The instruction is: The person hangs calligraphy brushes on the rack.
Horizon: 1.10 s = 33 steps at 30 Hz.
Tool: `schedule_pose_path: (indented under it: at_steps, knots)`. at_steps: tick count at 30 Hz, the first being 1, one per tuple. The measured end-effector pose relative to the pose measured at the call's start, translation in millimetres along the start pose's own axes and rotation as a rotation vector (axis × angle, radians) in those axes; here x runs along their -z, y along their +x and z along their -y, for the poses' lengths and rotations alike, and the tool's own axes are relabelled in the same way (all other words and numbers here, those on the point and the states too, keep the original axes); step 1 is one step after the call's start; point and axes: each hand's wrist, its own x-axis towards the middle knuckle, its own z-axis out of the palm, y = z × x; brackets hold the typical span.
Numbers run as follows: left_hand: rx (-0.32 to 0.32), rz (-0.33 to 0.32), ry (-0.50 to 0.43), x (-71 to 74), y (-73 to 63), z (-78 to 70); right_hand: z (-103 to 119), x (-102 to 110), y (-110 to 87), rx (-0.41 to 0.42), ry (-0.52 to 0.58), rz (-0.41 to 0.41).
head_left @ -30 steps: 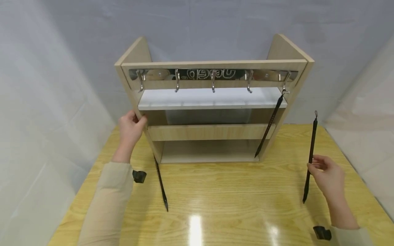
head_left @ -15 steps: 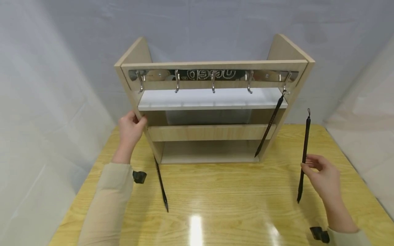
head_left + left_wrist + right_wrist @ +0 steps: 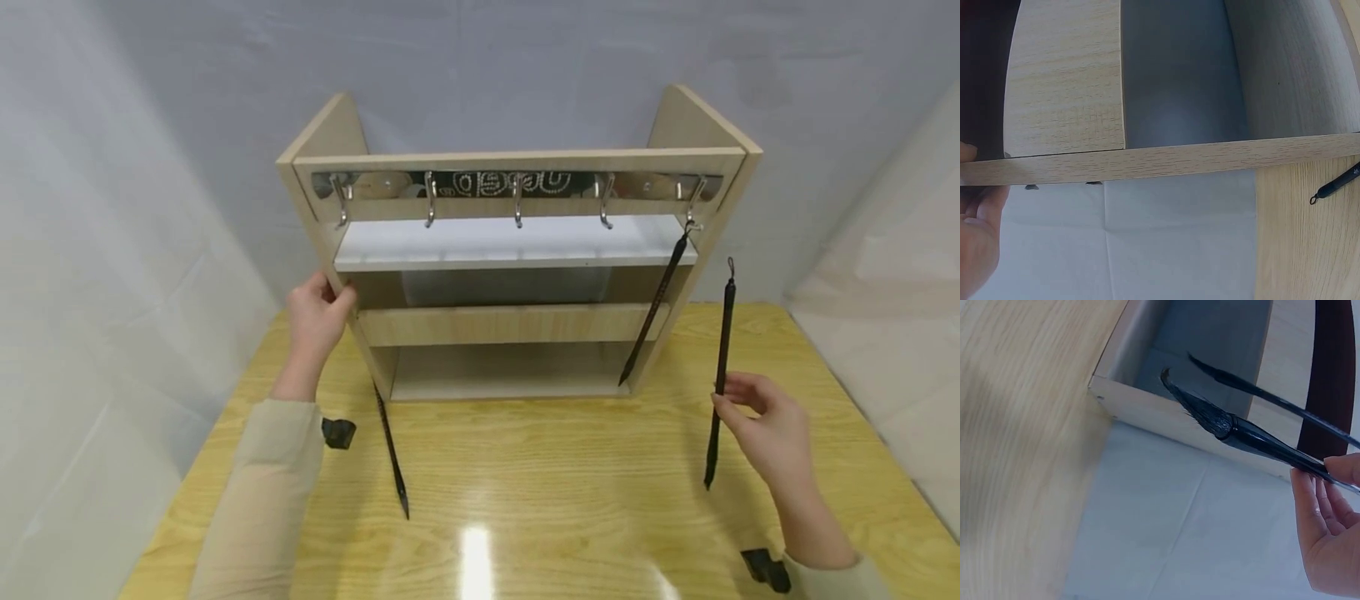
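My right hand (image 3: 772, 429) pinches a dark calligraphy brush (image 3: 724, 342) between thumb and fingers, its cord loop up and its bristles down. In the right wrist view the bristles of that held brush (image 3: 1200, 412) come to a bent tip. My left hand (image 3: 317, 321) grips the left side panel of a pale wooden rack (image 3: 480, 325). A second calligraphy brush (image 3: 654, 308) hangs by its loop from the rack's rightmost hook (image 3: 696, 204). Another calligraphy brush (image 3: 392, 454) lies on the table by the rack's lower left corner.
A metal strip with several hooks (image 3: 517, 200) runs along the rack's top front. Below it are a white shelf (image 3: 517, 242) and a lower crossbar. The yellow wood-grain table (image 3: 525, 483) stretches in front; pale sheeting (image 3: 510, 67) hangs behind and at both sides.
My right hand has moved left towards the rack, carrying the upright brush with it. The left hand keeps its grip on the side panel.
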Motion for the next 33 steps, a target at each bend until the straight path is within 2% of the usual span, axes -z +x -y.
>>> schedule_pose_path:
  at_steps: [2,4,5,7,10,12,15,18,19,21,25,26,28,31,33]
  knots:
    - [-0.004,-0.002,0.006,0.1,0.0,0.0,-38.9,-5.4,5.9,0.033,0.006,-0.003]
    - [-0.009,-0.001,0.008,0.2,-0.3,-0.2,-50.2,-7.6,8.0,0.046,-0.018,0.018]
    - [-0.010,0.001,0.008,0.3,-0.4,-0.2,-44.8,-8.7,7.5,0.057,0.014,0.019]
    - [-0.011,0.002,0.011,0.5,-0.3,-0.3,-13.0,-8.9,2.9,0.087,0.009,0.015]
    - [-0.016,0.001,0.017,1.0,-0.6,-1.0,61.8,-7.3,-8.3,0.109,0.021,0.010]
    - [-0.019,0.000,0.019,1.3,-0.5,-1.4,102.8,-6.7,-14.3,0.124,-0.024,0.011]
    - [-0.018,-0.002,0.009,1.9,-0.5,-2.0,131.1,-9.6,-16.6,0.130,-0.044,0.017]
    - [-0.017,-0.007,0.002,2.0,-0.4,-2.2,134.1,-15.0,-14.1,0.145,-0.008,0.034]
    - [-0.017,-0.008,-0.004,2.0,-0.3,-2.1,128.4,-17.7,-11.8,0.163,0.011,0.033]
    - [-0.015,-0.010,-0.014,1.9,-0.1,-1.7,107.8,-24.9,-5.7,0.181,0.088,0.042]
    - [-0.003,-0.004,-0.015,2.1,-0.2,-1.5,62.8,-39.2,7.4,0.214,0.149,0.045]
    - [-0.002,-0.002,-0.008,2.1,-0.1,-1.4,57.8,-41.2,9.3,0.210,0.154,0.051]
    - [-0.001,0.004,0.007,2.1,-0.2,-1.3,61.9,-42.0,10.0,0.211,0.139,0.060]
    - [0.008,0.016,0.015,1.7,-0.1,-1.0,75.6,-42.7,9.5,0.241,0.248,0.079]
    - [0.013,0.022,0.013,1.1,0.3,-0.9,97.5,-40.3,5.2,0.244,0.239,0.085]
